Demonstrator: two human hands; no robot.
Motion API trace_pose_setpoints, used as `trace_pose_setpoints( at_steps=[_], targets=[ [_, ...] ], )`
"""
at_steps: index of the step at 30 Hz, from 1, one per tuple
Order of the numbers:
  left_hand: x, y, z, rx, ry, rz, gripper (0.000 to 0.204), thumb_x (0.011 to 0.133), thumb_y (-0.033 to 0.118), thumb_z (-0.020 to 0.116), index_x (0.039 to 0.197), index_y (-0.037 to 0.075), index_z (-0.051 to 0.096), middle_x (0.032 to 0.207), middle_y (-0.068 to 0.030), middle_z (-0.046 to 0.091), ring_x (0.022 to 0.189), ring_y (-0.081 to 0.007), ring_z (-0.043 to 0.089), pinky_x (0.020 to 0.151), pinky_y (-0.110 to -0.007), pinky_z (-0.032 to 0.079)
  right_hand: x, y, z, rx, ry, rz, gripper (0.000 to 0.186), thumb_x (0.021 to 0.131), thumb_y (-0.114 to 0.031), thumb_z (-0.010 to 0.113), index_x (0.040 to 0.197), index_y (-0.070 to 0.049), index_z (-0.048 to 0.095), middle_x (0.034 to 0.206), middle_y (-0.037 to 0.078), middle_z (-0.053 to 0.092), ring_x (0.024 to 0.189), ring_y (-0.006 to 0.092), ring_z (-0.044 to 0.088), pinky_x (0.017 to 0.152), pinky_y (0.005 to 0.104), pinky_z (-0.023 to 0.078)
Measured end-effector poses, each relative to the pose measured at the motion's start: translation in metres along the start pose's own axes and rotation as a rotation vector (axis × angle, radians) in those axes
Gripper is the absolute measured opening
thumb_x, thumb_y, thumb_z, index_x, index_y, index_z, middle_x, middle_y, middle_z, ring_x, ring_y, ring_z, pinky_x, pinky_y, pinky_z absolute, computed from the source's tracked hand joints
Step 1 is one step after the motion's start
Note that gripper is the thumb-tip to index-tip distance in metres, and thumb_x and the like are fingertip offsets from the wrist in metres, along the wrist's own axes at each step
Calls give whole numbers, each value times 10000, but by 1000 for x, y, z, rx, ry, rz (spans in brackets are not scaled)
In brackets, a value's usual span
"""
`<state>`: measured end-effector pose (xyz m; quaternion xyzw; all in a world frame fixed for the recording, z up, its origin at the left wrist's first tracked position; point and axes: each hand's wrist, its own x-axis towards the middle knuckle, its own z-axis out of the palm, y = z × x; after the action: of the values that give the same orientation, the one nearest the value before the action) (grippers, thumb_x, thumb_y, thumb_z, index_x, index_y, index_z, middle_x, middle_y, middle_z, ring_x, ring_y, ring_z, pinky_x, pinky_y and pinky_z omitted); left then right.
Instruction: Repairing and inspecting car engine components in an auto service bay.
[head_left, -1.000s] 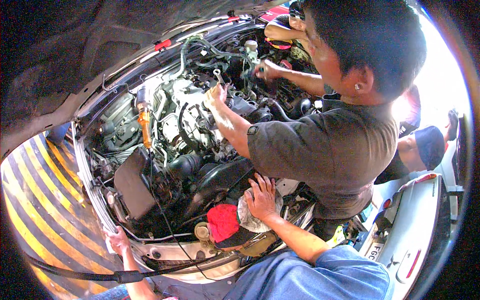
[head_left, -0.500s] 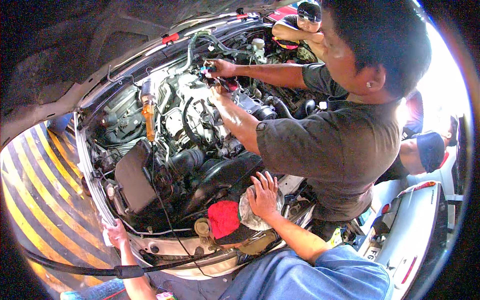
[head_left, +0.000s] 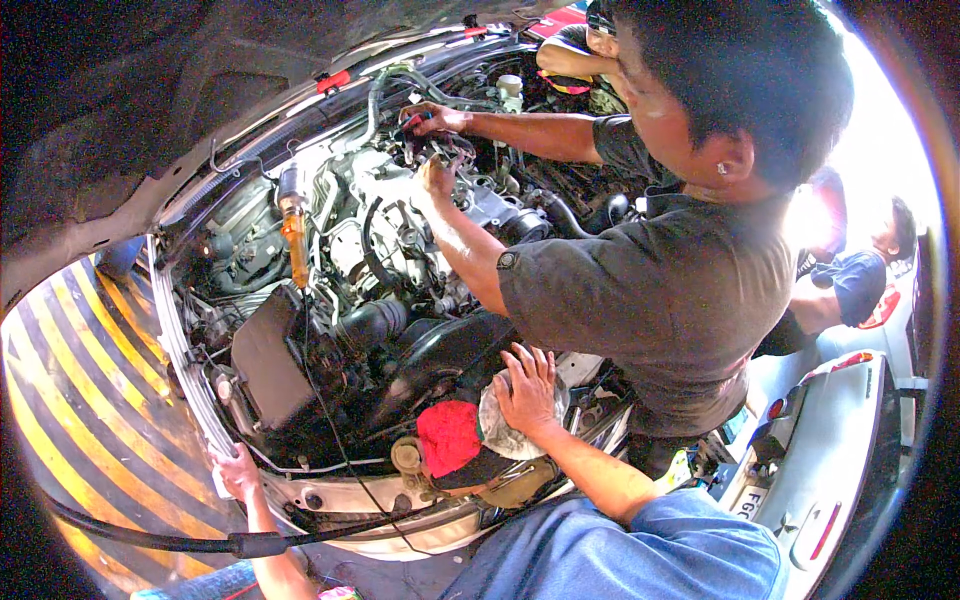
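My left hand [head_left: 237, 472] is at the front left corner of the car, its fingers curled over the pale body edge [head_left: 205, 415]. Spread flat, my right hand [head_left: 525, 388] rests on a crumpled grey cloth [head_left: 498, 425] at the front of the engine bay. A bright red cloth [head_left: 449, 438] lies just left of it. Beyond, a co-worker in a dark shirt leans over the engine [head_left: 400, 215]. Both of that person's hands are at its rear, the farther one holding a small part with blue on it, too small to name.
A work light with an orange handle [head_left: 294, 235] hangs over the engine, its black cord running forward. The raised hood [head_left: 110, 120] covers the upper left. Another person leans in at the far side. A silver car [head_left: 830, 470] and other people are at right; yellow-striped floor [head_left: 90, 400] at left.
The co-worker's hands have shifted slightly at the engine's rear, and a red item by them no longer shows. A person at the far right has raised their head. My hands stay put.
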<state>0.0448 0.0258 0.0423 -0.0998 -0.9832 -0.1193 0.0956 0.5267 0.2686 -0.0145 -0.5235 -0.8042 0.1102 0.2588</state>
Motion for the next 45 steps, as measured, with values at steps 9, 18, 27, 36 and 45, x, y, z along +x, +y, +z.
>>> trace_pose_setpoints(
  at_steps=[9,18,27,36,45],
  targets=[
    [8,-8,12,3,3,-44,696,884,463,667,1462,126,474,1298,-222,674,1122,-475,669,947,-572,520,0,1,1,-6,11,-6,509,962,-347,605,1391,-74,584,1497,150,503,1457,403,360,1243,606,179],
    [12,-12,13,49,-59,-56,872,889,540,639,1555,28,405,1340,-256,657,1199,-450,650,1020,-532,502,0,1,2,-12,3,0,515,967,-361,597,1393,-72,586,1496,150,507,1435,403,379,1240,601,185],
    [19,-25,29,47,-4,-41,882,890,523,690,1556,20,406,1354,-266,650,1195,-447,658,1021,-502,518,1,1,0,-3,-21,15,516,964,-357,601,1395,-73,583,1503,149,500,1414,405,392,1240,594,189],
    [12,-14,16,58,-35,-60,815,896,514,687,1520,52,440,1296,-253,679,1160,-461,665,995,-519,522,0,0,0,1,-40,35,528,969,-369,584,1410,-78,574,1507,148,494,1414,406,385,1241,595,179],
    [-4,6,-7,-36,-54,-45,710,916,375,655,1511,62,426,1371,-265,623,1200,-475,629,1016,-526,495,0,0,1,-11,-35,26,518,966,-362,585,1397,-75,580,1504,145,497,1412,402,388,1240,594,183]
  ],
)
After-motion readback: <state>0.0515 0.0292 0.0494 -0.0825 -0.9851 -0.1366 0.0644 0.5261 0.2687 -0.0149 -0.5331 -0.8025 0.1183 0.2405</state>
